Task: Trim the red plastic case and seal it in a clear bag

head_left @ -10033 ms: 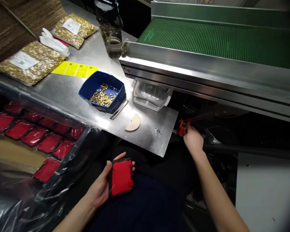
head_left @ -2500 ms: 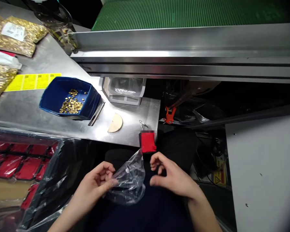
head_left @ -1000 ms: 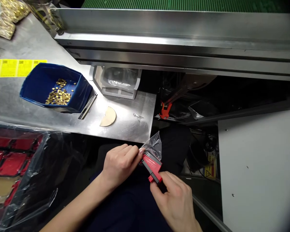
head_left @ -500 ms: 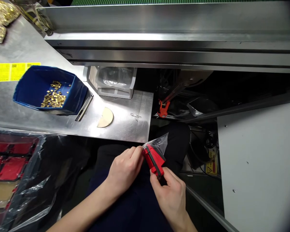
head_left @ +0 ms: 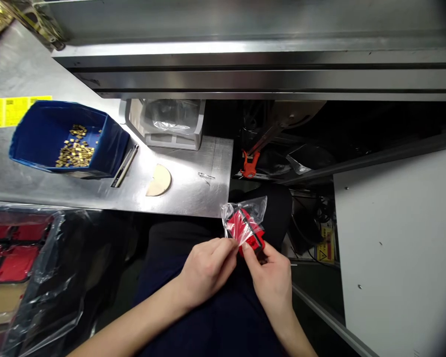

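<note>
Over my lap, a red and black plastic part (head_left: 247, 227) sits mostly inside a clear plastic bag (head_left: 259, 206). My left hand (head_left: 211, 263) pinches the near edge of the bag, its fingers closed at the part's left side. Thumb and fingers of my right hand (head_left: 269, 267) grip the near end of the part from the right. What the part is, I cannot tell; the film and my fingers cover some of it.
On the metal bench (head_left: 186, 193) are a blue bin (head_left: 115, 141) of small brass pieces, a grey bin (head_left: 174, 141) with clear bags, pens (head_left: 124, 166), and a cream half-disc (head_left: 159, 180). A lined crate (head_left: 48, 277) of red parts stands left. An orange clamp (head_left: 250, 164) is beyond.
The bag now covers more of the red and black part, and the part has turned. My left hand has come down and right to its near side, closer to my right hand.
</note>
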### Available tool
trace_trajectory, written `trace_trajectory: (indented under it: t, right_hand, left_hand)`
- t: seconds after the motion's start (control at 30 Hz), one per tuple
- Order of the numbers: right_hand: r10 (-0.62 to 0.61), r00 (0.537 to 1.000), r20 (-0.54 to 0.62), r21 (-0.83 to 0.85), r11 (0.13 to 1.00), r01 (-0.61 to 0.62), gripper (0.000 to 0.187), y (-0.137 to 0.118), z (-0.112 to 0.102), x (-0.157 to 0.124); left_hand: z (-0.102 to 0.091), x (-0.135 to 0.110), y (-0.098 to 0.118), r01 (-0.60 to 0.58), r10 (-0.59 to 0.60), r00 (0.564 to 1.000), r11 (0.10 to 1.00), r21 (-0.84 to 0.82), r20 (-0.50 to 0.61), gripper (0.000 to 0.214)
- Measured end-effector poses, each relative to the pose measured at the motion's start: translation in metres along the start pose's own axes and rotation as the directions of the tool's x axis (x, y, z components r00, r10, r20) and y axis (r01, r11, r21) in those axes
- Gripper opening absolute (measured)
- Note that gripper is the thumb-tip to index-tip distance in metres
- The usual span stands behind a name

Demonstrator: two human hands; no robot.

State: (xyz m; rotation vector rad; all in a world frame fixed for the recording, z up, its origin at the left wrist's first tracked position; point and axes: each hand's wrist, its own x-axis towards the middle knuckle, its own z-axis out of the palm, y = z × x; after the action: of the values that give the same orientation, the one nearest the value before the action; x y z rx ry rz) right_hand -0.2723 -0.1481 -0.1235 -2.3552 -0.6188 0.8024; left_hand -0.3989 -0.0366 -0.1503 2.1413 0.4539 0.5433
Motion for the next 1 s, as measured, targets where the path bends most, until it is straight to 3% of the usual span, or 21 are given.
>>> trace_trajectory:
  t: [0.13, 0.27, 0.37, 0.43, 0.5, 0.57, 0.63, 0.73, 0.8, 0.87, 1.0]
  right_hand:
    - [0.073, 0.99, 0.121, 0.189, 0.977, -0.095, 0.027, 0.002, 0.01, 0.01]
    - [0.078, 0.971, 0.227, 0.28, 0.95, -0.141, 0.023, 0.004, 0.017, 0.016]
    - [0.019, 0.965, 0.26, 0.149, 0.987, -0.06, 0.022, 0.001, 0.017, 0.016]
    - [-0.071, 0.967, 0.244, -0.009, 0.997, 0.076, 0.027, -0.002, 0.018, 0.013]
    - [-0.189, 0.959, 0.209, -0.156, 0.962, 0.223, 0.03, -0.003, 0.021, 0.01]
    - [-0.299, 0.935, 0.191, -0.275, 0.898, 0.343, 0.025, -0.004, 0.025, 0.008]
    - [-0.374, 0.902, 0.218, -0.356, 0.83, 0.43, 0.017, -0.004, 0.028, 0.007]
    - [-0.43, 0.846, 0.314, -0.434, 0.728, 0.531, 0.005, -0.005, 0.032, 0.006]
    - [-0.444, 0.816, 0.37, -0.468, 0.67, 0.576, 0.008, -0.008, 0.033, 0.007]
    - [-0.444, 0.805, 0.395, -0.485, 0.643, 0.593, 0.011, -0.01, 0.033, 0.008]
    - [-0.437, 0.835, 0.333, -0.493, 0.675, 0.55, 0.008, -0.008, 0.028, 0.011]
  left_hand:
    - [0.0, 0.004, 0.006, 0.161, -0.137, 0.984, 0.955, -0.249, 0.114, 0.008]
    - [-0.001, 0.007, 0.012, 0.383, -0.316, 0.922, 0.831, -0.403, 0.225, 0.01]
    - [-0.002, 0.006, 0.011, 0.506, -0.444, 0.863, 0.752, -0.424, 0.242, 0.013]
    - [-0.007, 0.003, 0.006, 0.58, -0.532, 0.812, 0.694, -0.427, 0.239, 0.018]
    - [-0.015, -0.001, -0.002, 0.617, -0.596, 0.783, 0.709, -0.343, 0.178, 0.015]
    - [-0.025, -0.005, -0.01, 0.594, -0.594, 0.804, 0.801, -0.073, 0.023, 0.004]
    - [-0.033, -0.009, -0.017, 0.508, -0.499, 0.86, 0.82, 0.262, -0.106, 0.019]
    - [-0.037, -0.006, -0.02, 0.309, -0.297, 0.949, 0.807, 0.503, -0.107, 0.02]
    - [-0.034, 0.0, -0.019, 0.179, -0.168, 0.983, 0.816, 0.55, -0.071, 0.011]
    - [-0.03, 0.006, -0.016, 0.089, -0.085, 0.996, 0.851, 0.518, -0.031, 0.017]
    - [-0.027, 0.011, -0.007, 0.064, -0.072, 0.996, 0.987, 0.148, 0.046, 0.011]
